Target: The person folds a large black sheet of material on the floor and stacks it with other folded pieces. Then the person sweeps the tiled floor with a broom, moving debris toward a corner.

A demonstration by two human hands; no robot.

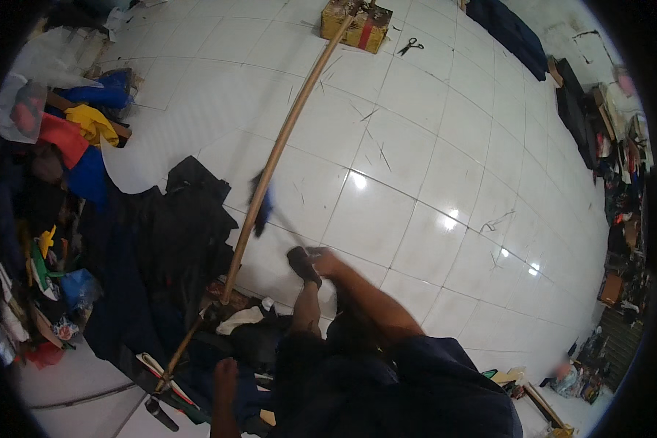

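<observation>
My right hand (pixel 327 264) is closed round the thin handle of a small broom (pixel 263 208) with blue and black bristles, low over the white tiled floor. The bristle end is blurred and lies partly behind a long bamboo pole (pixel 279 146). My foot in a dark shoe (pixel 302 263) stands right beside this hand. On the left, my left hand (pixel 226 371) hangs over dark cloth, apart from the broom. Its fingers are too unclear to make out. Thin dark strips (pixel 381 152) lie scattered on the tiles ahead.
The pole runs from a yellow box with red tape (pixel 354 29) to near my left side. Black scissors (pixel 410 46) lie by the box. Dark cloth (pixel 190 219), a white sheet (pixel 160 150) and mixed piles fill the left. Stacked goods (pixel 620 190) line the right wall.
</observation>
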